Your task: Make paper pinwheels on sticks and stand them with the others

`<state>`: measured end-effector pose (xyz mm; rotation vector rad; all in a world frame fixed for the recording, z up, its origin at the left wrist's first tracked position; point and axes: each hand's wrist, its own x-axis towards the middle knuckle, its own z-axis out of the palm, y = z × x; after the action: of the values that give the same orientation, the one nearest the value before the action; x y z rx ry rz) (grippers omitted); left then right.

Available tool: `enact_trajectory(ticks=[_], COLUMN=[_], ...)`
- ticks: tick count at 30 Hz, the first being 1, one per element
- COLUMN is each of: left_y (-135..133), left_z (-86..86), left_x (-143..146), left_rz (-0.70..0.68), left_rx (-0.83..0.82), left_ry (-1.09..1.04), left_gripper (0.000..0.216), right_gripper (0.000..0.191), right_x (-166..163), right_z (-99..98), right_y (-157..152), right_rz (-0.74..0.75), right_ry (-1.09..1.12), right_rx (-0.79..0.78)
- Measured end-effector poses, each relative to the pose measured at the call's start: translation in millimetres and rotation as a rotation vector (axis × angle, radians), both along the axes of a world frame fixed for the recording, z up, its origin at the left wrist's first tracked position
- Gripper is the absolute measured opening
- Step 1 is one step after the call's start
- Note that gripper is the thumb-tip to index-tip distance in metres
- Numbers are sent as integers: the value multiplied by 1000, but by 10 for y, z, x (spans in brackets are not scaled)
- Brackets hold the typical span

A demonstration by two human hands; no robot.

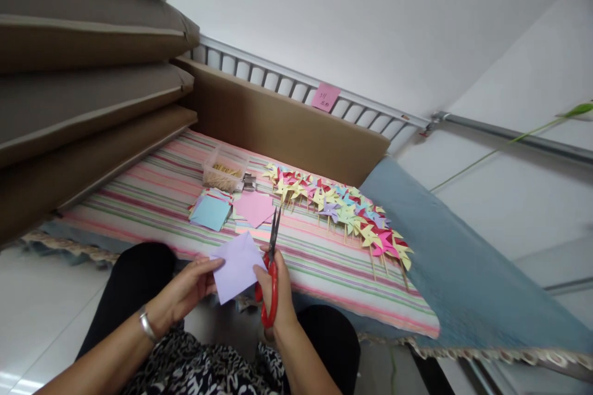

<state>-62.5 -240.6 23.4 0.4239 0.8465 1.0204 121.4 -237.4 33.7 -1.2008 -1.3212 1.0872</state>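
A square of light purple paper [237, 266] with crease lines is held over my lap, at the near edge of the striped cloth. My left hand [197, 284] pinches its left side between thumb and fingers. My right hand [278, 287] holds red-handled scissors [273, 234], their blades pointing up and away, while its thumb touches the paper's right corner. The blades look nearly closed and stand clear of the purple sheet. Just beyond lie a stack of coloured paper squares [210, 213], blue on top, and pink paper [254, 208].
A clear plastic box [225, 168] of small wooden sticks stands behind the paper, beside a dark metal clip [249, 182]. Many colourful paper pinwheels [345, 215] on sticks lie to the right. Stacked cushions [92, 99] rise at left; a brown board [282, 126] borders the back.
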Motion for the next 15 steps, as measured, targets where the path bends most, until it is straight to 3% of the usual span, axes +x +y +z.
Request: enact_trajectory(ticks=[7,15], left_y=[-61,24], left_z=[-16,49], left_x=[265,-16], left_rz=[79,180], left_rx=[-14,60], left_ry=[-41,202], left_gripper=[28,35], right_gripper=[34,37], right_x=[-191,19], right_z=[-66,-154], right_y=[-85,-308], right_rz=[-87,122], right_ry=[-43,-73], right_rx=[6,-218])
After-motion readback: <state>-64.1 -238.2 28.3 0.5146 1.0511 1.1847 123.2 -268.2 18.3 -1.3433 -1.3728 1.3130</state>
